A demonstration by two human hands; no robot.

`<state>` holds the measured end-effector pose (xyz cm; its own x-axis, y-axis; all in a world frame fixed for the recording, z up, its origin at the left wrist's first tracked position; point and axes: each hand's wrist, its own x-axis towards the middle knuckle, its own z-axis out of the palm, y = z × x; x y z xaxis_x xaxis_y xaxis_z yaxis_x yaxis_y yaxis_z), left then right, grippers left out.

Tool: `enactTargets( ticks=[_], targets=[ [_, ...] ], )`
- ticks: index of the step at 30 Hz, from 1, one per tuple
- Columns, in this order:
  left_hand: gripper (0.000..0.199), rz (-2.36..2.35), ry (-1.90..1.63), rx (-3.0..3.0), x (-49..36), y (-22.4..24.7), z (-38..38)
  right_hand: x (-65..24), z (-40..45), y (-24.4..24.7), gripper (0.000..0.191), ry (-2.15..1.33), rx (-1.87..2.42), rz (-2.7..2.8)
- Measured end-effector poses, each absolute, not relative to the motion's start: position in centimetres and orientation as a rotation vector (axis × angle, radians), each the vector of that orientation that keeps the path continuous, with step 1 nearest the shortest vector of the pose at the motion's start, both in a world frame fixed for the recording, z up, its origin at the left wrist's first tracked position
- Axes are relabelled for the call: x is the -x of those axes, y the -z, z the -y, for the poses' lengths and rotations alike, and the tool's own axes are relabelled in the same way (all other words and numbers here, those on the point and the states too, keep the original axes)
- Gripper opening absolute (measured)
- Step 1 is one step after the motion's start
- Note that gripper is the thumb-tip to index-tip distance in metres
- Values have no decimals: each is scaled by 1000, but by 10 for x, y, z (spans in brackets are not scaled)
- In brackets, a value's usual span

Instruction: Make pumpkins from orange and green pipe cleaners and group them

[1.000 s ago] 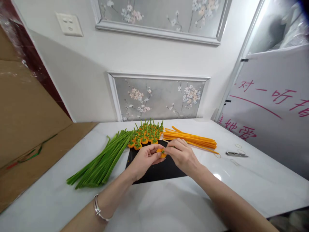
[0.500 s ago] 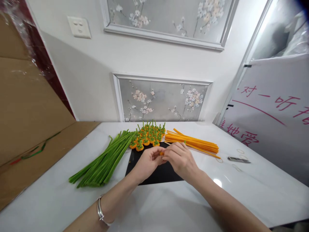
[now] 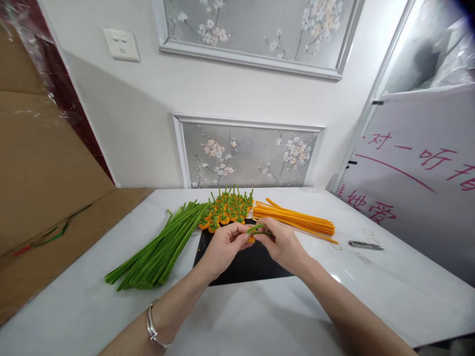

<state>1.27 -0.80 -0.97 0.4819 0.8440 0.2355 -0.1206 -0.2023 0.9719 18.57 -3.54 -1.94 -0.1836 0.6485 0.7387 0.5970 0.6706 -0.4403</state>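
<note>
My left hand (image 3: 227,245) is closed, thumb and fingers pinching a small orange pipe-cleaner piece (image 3: 251,240) that is mostly covered by my fingers. My right hand (image 3: 284,244) meets it from the other side, its fingers closed on a green pipe cleaner (image 3: 256,228) that lies against the orange piece. Both hands are held over a black mat (image 3: 241,269). Just beyond them stand several small orange pipe-cleaner pumpkins (image 3: 223,218) with green tops and upright stems.
Left of the mat lies a bundle of green pipe cleaners (image 3: 159,252). A bundle of orange pipe cleaners (image 3: 297,220) is on the right. Farther right are small scissors or snips (image 3: 365,245) and thin rubber bands (image 3: 368,232). Cardboard (image 3: 48,198) borders the table's left side.
My right hand has turned and its fingers have opened out somewhat, bringing the green pipe cleaner into view between the hands. The left hand stays nearly in place on the orange piece.
</note>
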Motion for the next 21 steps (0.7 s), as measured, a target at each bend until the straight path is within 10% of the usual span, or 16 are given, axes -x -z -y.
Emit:
enactTargets(
  ticks=[11, 21],
  targets=[
    [25, -749, -1205, -1498, -21, 20, 5, -171, 50, 19, 23, 615, 1054, 2095],
    [12, -749, -1193, -1708, -18, 23, 2, -188, 45, 10, 21, 264, 1074, 1962]
  ],
)
